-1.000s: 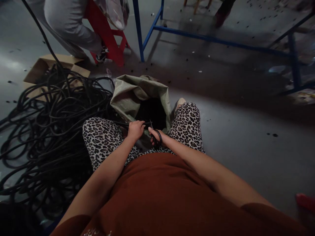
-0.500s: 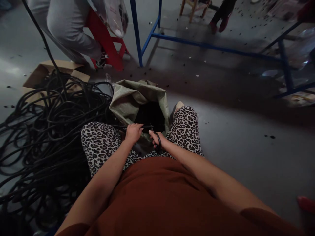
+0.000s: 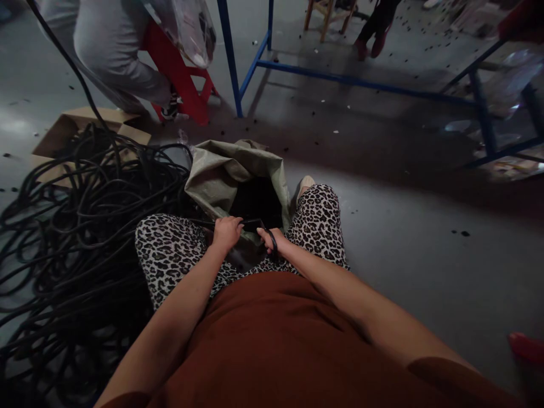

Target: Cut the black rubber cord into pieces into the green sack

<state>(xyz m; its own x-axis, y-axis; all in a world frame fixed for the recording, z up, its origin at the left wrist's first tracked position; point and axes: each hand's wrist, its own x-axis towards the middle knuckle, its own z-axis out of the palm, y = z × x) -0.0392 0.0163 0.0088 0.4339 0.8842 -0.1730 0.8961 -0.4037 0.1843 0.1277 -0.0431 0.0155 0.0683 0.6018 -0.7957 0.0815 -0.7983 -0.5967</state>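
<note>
I have my left hand (image 3: 226, 232) closed around a black cable (image 3: 204, 222) that runs in from the left across my knee. My right hand (image 3: 272, 241) has its fingers through the black handles of the scissors (image 3: 267, 235), gripping them; the blades point toward the cable just beside the left hand, though it is too dark for me to tell whether they touch it. Both hands sit close together over the near edge of the open green sack (image 3: 225, 173), which stands on the floor between my knees. The cable leads back to a big tangled heap of black cable (image 3: 80, 226) on the left. Beyond it lies a cardboard box (image 3: 68, 127), and farther off a red stool (image 3: 178, 71) and a blue frame (image 3: 340, 76).
</note>
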